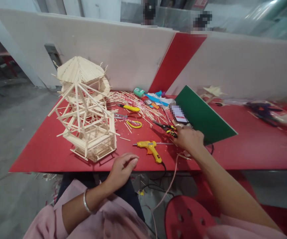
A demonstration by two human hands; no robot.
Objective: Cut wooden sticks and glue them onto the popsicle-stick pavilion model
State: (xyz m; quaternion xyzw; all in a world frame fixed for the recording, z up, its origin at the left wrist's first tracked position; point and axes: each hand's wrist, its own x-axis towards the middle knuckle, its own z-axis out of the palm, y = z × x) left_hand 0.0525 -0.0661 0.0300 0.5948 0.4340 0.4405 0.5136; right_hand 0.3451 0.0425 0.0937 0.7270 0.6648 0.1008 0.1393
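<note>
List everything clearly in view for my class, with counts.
Smooth table: one, red, centre
Openwork wooden model: one, pale, left
Thin wooden sticks: many, pale, back centre
Pistol-shaped glue gun: one, yellow, front centre
Slim tool: one, yellow handle, centre
Metal scissors: apparently one, red/yellow loops, centre
Pliers: one, black/yellow, right centre
Rectangular board: one, green, right
Phone: one, pale screen, before board
Bottle: one, partly green, back centre
Upright panels: several, white/red, behind table
Round stool: one, red, bottom
Left hand: one, bare, table's front edge
Right hand: one, bare, by pliers' handles
</note>
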